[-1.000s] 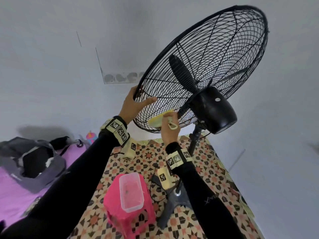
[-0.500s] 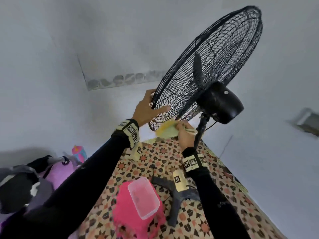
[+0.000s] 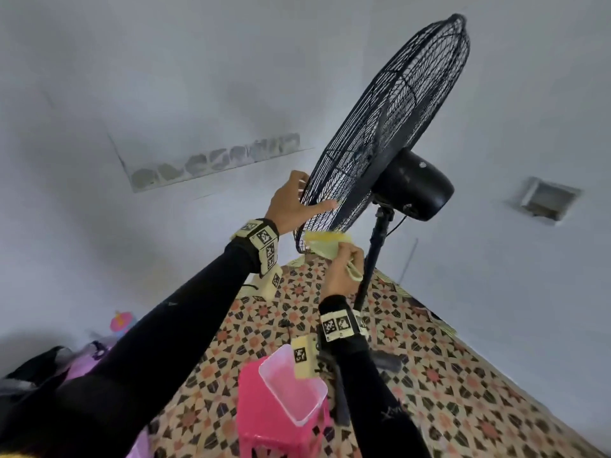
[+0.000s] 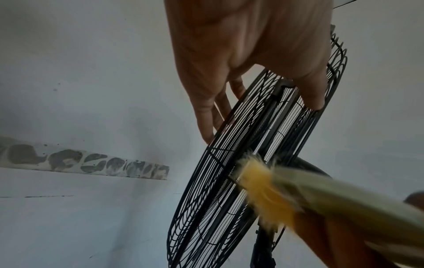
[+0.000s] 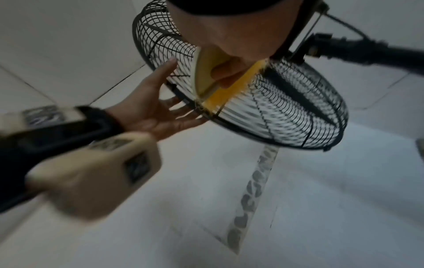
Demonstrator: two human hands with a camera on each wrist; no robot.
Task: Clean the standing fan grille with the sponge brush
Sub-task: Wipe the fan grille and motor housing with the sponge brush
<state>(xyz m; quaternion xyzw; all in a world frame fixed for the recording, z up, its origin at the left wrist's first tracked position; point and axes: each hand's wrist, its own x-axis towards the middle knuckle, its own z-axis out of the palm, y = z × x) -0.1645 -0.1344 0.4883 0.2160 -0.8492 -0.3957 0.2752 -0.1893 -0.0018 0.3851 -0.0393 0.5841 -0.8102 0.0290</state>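
The black standing fan grille (image 3: 390, 127) (image 4: 218, 190) (image 5: 286, 112) is seen nearly edge-on and tilted. My left hand (image 3: 294, 203) (image 4: 229, 76) (image 5: 156, 112) steadies its lower left rim: straight fingers lie on the front face, the thumb on the rear face. My right hand (image 3: 344, 269) (image 5: 229, 36) grips the pale yellow sponge brush (image 3: 325, 244) (image 4: 275, 190) (image 5: 215, 79). Its orange bristle edge presses against the wires at the bottom rim, just below the left hand. The brush is blurred in the left wrist view.
The fan's motor housing (image 3: 413, 186) and pole (image 3: 373, 256) stand right of my hands. Below is a pink stool (image 3: 274, 414) carrying a clear plastic container (image 3: 291, 388), on a patterned floor mat (image 3: 429, 375). Bags (image 3: 33, 368) lie at the left. A grey wall is close behind.
The grille now shows more edge-on than before. The brush has slid from the lower rear face down to the bottom rim. My left hand has stayed on the rim.
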